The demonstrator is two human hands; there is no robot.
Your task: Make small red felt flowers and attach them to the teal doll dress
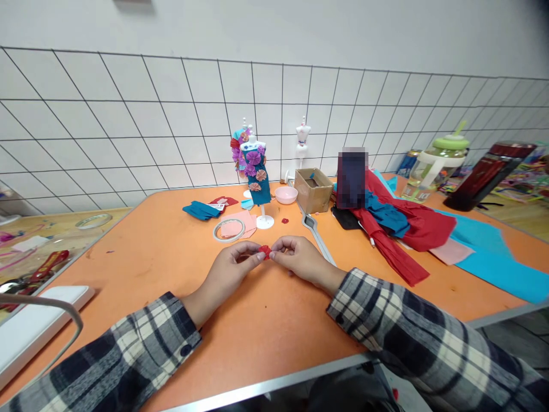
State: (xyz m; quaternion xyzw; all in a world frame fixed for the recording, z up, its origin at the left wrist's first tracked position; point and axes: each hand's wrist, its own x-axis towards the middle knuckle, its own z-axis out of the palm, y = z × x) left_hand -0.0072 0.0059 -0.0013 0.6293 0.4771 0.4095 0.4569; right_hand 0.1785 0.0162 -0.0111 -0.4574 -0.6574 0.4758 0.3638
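Observation:
Between my two hands, just above the orange table, is a small crumpled red paper piece. My left hand pinches its left side between thumb and fingers. On its right side, the thumb and fingertips of my right hand are closed on it. Beyond my hands stands a small mannequin in a teal wrap with purple and orange paper flowers. Another flowered mannequin is partly hidden behind it. A tiny red piece lies to its right.
A tape roll lies on pink paper left of the mannequin. Behind are a pink bowl, cardboard box and bare mannequin. Red cloth-like paper, a bottle and a jug stand or lie right.

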